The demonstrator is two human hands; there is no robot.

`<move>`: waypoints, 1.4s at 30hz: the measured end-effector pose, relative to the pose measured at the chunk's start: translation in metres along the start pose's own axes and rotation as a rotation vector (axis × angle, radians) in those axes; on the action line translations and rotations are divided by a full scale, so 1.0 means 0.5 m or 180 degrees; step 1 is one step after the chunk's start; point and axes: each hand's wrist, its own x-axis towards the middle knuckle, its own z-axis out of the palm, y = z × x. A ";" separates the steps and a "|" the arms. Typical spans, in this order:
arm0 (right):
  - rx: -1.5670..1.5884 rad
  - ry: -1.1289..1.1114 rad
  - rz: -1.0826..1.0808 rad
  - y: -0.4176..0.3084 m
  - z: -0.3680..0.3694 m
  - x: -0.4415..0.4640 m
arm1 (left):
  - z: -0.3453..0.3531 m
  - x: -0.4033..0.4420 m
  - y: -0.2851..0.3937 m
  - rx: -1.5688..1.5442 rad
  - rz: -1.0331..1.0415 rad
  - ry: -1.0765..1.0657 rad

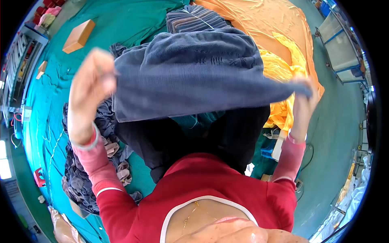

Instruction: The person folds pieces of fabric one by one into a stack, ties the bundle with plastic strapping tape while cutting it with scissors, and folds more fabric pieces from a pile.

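A dark grey-blue towel [194, 87] is stretched across in front of me, above my knees, with dark printed characters on its far part. My left hand [94, 79] is raised at its left edge, fingers pinched at the corner and blurred by motion. At the right, my right hand [304, 97] is closed around the other end, where the cloth narrows and bunches. Beyond the towel lies a stack of folded grey striped towels [194, 19] with a pale string over it. Crumpled dark cloths [81, 182] are heaped by my left arm.
Green sheeting [48, 109] covers the floor at left, with a cardboard box [79, 36] on it. Orange cloth [267, 20] and bunched yellow cloth [279, 67] lie at the back right. A wheeled bin [340, 44] stands far right; a red object [39, 177] lies far left.
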 end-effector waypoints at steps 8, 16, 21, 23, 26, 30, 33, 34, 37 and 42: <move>0.0619 -0.0781 0.2055 0.062 0.061 0.077 | 0.024 0.046 -0.038 0.1425 -0.0970 -0.0727; 0.0605 -0.0640 0.1843 -0.014 0.078 0.054 | 0.069 0.060 -0.072 -0.0129 -0.0508 -0.0569; -0.0175 -0.0835 0.1279 -0.019 0.074 0.024 | 0.066 0.047 -0.072 -0.0114 -0.0396 -0.0711; 0.0389 -0.0620 0.1387 -0.012 0.079 0.012 | 0.068 0.040 -0.075 0.0304 -0.0265 -0.0692; 0.0879 -0.0099 0.1598 0.000 0.086 0.012 | 0.062 0.039 -0.106 0.0979 0.0304 -0.0567; -0.0432 -0.1013 0.1966 0.064 0.046 -0.001 | 0.065 0.035 -0.026 0.1794 -0.1466 -0.0904; 0.1327 -0.0617 0.2610 0.037 0.044 -0.011 | 0.069 0.035 -0.020 0.2023 -0.1386 -0.0594; 0.1559 -0.0769 0.2981 0.028 0.040 -0.002 | 0.066 0.030 -0.062 0.1513 -0.0625 -0.0509; 0.1767 -0.0515 0.2728 0.035 0.048 0.021 | 0.087 0.061 -0.116 0.0937 0.0222 -0.0548; 0.1336 -0.0127 0.1321 -0.057 0.084 0.114 | 0.058 0.105 -0.037 0.0246 0.0602 0.0280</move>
